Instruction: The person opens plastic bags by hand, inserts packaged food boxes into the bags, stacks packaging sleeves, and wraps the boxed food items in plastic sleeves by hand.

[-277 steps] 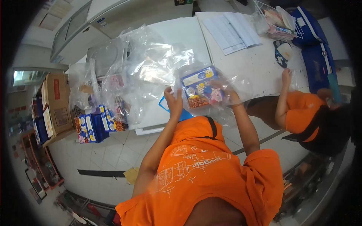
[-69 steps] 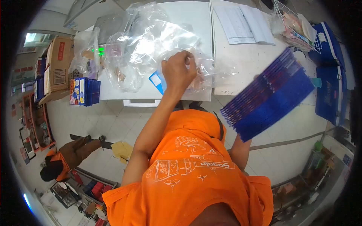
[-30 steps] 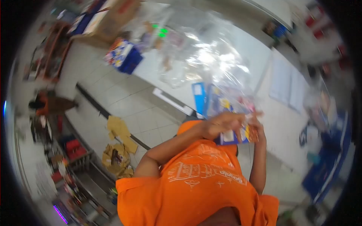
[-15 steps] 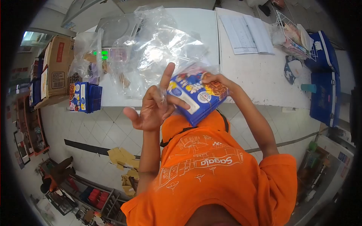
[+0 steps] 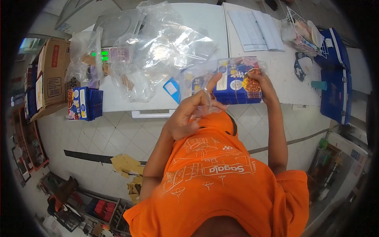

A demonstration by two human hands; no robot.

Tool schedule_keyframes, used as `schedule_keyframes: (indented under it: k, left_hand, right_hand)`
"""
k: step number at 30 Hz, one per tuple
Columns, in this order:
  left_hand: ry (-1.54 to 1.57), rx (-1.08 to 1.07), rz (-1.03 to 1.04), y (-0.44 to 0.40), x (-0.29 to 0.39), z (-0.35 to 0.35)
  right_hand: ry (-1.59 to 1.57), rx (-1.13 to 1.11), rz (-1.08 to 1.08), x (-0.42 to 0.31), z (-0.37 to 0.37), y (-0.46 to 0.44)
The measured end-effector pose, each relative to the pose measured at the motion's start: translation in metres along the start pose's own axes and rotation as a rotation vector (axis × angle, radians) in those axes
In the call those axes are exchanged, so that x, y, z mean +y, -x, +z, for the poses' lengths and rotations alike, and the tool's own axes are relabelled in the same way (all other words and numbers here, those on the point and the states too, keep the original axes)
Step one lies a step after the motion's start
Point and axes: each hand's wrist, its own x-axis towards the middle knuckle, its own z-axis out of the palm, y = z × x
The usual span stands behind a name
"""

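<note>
My right hand [image 5: 263,83] is closed on the right end of a stack of blue printed packets [image 5: 233,85] at the table's front edge, thumb on its printed face. A thin line, like a band, crosses the stack. Just left of it, more blue packets [image 5: 190,79] lie under clear plastic. My left hand [image 5: 191,114] is raised in front of them, index finger stretched out and the other fingers apart. Something thin and clear shows near its fingers, too small to make out. A blue card with a white label [image 5: 171,87] lies beside the bagged packets.
Clear plastic bags [image 5: 169,47] and a scale with a green display [image 5: 104,55] are on the white table. Another packet stack [image 5: 85,103] and a carton [image 5: 55,77] stand left. Papers [image 5: 252,31], a wire basket [image 5: 304,35] and a blue cooler [image 5: 335,94] are right.
My right hand has moved right and turned the stack from tilted to nearly level at the table edge. My left hand has moved right and down, its fingers still spread.
</note>
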Motion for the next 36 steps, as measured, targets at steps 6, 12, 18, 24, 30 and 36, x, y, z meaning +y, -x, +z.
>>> schedule_keyframes:
  k: [6, 12, 18, 24, 30, 36]
  left_hand:
    - [0.153, -0.127, -0.298, 0.003, -0.017, 0.020]
    - [0.320, -0.186, -0.235, -0.010, -0.014, 0.028]
    - [0.334, -0.057, 0.013, -0.032, 0.018, 0.003]
    - [0.136, -0.043, -0.069, -0.021, -0.012, 0.015]
    - [0.096, -0.039, -0.094, -0.021, -0.020, 0.034]
    - [0.119, -0.084, 0.017, -0.020, -0.027, 0.038]
  right_hand:
    - [-0.119, 0.042, 0.036, 0.003, 0.006, -0.001]
    - [-0.385, 0.128, 0.040, 0.032, 0.035, -0.012]
    - [0.178, 0.275, -0.205, 0.036, 0.028, 0.004]
    - [0.420, 0.301, -0.179, 0.057, -0.002, 0.002]
    - [0.136, 0.101, -0.066, 0.055, -0.016, 0.000]
    - [0.192, -0.013, 0.011, 0.052, -0.026, -0.028]
